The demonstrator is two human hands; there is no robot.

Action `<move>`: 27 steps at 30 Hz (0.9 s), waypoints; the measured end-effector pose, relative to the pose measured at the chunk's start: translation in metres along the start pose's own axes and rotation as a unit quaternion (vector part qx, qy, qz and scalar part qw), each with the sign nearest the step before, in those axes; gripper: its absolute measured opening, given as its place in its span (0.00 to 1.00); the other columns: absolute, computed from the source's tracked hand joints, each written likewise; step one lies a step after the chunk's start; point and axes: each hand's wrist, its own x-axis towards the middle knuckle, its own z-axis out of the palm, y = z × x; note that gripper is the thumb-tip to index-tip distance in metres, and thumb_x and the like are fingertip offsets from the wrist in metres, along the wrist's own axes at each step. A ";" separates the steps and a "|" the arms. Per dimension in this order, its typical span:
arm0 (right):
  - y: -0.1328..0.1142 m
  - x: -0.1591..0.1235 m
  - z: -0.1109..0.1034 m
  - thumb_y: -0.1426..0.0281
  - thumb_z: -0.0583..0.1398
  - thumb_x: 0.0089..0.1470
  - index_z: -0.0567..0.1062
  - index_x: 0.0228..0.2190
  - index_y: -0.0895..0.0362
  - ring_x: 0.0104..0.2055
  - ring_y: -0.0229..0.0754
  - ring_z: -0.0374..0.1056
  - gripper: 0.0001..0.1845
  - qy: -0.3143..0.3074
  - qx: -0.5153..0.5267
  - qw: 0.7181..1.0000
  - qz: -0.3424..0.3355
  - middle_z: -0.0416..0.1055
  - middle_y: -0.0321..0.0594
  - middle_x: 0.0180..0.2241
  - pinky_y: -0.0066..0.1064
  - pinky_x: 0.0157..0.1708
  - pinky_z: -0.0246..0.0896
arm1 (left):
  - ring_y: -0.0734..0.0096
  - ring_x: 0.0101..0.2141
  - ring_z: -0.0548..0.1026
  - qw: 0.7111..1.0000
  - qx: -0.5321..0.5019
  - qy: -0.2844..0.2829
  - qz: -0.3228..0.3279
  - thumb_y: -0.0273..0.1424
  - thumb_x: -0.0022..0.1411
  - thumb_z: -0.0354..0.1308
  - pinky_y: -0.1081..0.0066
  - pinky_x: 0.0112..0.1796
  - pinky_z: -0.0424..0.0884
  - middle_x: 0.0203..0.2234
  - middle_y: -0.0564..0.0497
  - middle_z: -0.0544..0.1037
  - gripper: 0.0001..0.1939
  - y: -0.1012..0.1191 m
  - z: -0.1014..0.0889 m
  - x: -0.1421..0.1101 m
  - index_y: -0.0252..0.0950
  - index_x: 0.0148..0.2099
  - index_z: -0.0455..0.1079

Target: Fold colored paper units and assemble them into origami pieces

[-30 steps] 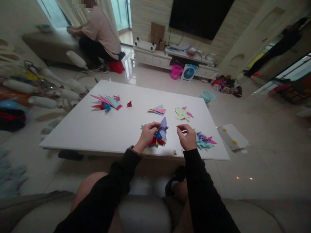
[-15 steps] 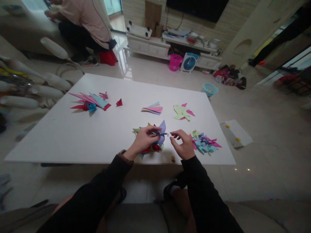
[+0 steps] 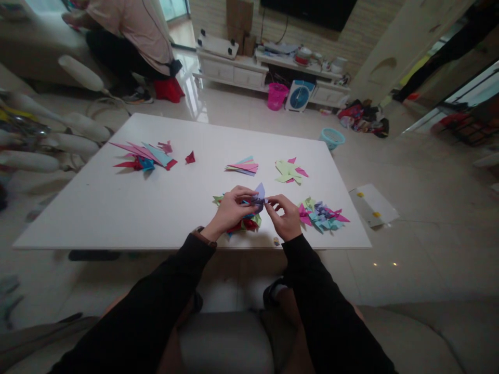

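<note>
A lavender origami crane [image 3: 260, 191], made of folded paper, is held above the near part of the white table. My left hand [image 3: 233, 208] pinches its body from the left. My right hand [image 3: 284, 214] has its thumb and forefinger closed on the crane's right tip. Under my left hand lies a heap of folded paper pieces [image 3: 249, 223] in red, green and blue, partly hidden by that hand. Right of my right hand spreads a pile of teal, purple and pink folded paper [image 3: 327, 217].
The white table [image 3: 163, 213] carries a fan of folded strips [image 3: 244, 166], light green and pink pieces [image 3: 290, 171], a small red piece [image 3: 190, 157] and a far-left pile [image 3: 146, 156]. A person in pink [image 3: 130, 36] sits beyond. A blue basket [image 3: 332, 137] stands past the far edge.
My right hand, earlier apart from the crane with its fingers parted, has moved left and closed on its tip. My left hand keeps holding the crane. The view has shifted.
</note>
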 end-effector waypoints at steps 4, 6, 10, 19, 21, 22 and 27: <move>0.007 0.005 0.006 0.69 0.60 0.61 0.78 0.34 0.54 0.33 0.40 0.70 0.05 -0.020 -0.003 1.000 -0.021 0.75 0.38 0.32 0.32 0.32 0.64 | 0.62 0.46 0.77 0.997 0.079 -0.006 0.015 0.31 0.50 0.72 0.63 0.48 0.79 0.45 0.45 0.75 0.15 -0.009 -0.011 0.006 0.36 0.42 0.81; 0.011 0.005 0.009 0.70 0.60 0.61 0.77 0.35 0.54 0.34 0.40 0.70 0.05 -0.033 -0.001 0.999 -0.026 0.75 0.38 0.32 0.32 0.32 0.64 | 0.63 0.45 0.77 0.992 0.124 -0.008 0.027 0.29 0.51 0.71 0.63 0.48 0.78 0.44 0.45 0.76 0.13 -0.013 -0.016 0.009 0.37 0.41 0.81; 0.016 0.003 0.013 0.71 0.61 0.60 0.77 0.34 0.54 0.33 0.40 0.69 0.04 -0.050 -0.008 0.998 -0.037 0.74 0.38 0.31 0.32 0.33 0.64 | 0.65 0.45 0.77 0.980 0.188 -0.021 0.059 0.25 0.54 0.66 0.62 0.49 0.76 0.43 0.47 0.77 0.08 -0.019 -0.021 0.012 0.38 0.38 0.81; 0.018 -0.008 0.003 0.74 0.61 0.60 0.77 0.35 0.54 0.33 0.40 0.68 0.04 -0.066 -0.017 0.996 -0.059 0.73 0.38 0.31 0.32 0.33 0.62 | 0.64 0.43 0.77 0.982 0.167 -0.047 0.074 0.27 0.54 0.65 0.61 0.45 0.79 0.42 0.46 0.76 0.08 -0.026 -0.015 0.007 0.37 0.38 0.80; 0.020 -0.009 0.001 0.74 0.61 0.60 0.77 0.34 0.54 0.34 0.40 0.68 0.05 -0.073 -0.025 0.995 -0.058 0.72 0.38 0.31 0.32 0.33 0.62 | 0.63 0.44 0.77 0.983 0.163 -0.057 0.069 0.28 0.53 0.65 0.61 0.45 0.79 0.43 0.46 0.75 0.10 -0.027 -0.013 0.005 0.37 0.40 0.80; 0.020 -0.010 0.001 0.74 0.61 0.60 0.77 0.34 0.55 0.34 0.40 0.68 0.05 -0.075 -0.027 0.995 -0.060 0.72 0.38 0.31 0.32 0.33 0.62 | 0.63 0.44 0.77 0.982 0.167 -0.062 0.066 0.27 0.52 0.65 0.61 0.45 0.79 0.43 0.46 0.75 0.10 -0.028 -0.013 0.005 0.37 0.40 0.80; 0.025 -0.010 -0.001 0.75 0.60 0.59 0.77 0.33 0.55 0.34 0.40 0.68 0.05 -0.076 -0.045 0.994 -0.064 0.71 0.38 0.30 0.32 0.33 0.63 | 0.64 0.42 0.77 0.984 0.148 -0.096 0.028 0.30 0.51 0.68 0.60 0.43 0.81 0.46 0.46 0.73 0.16 -0.029 -0.009 0.006 0.37 0.45 0.78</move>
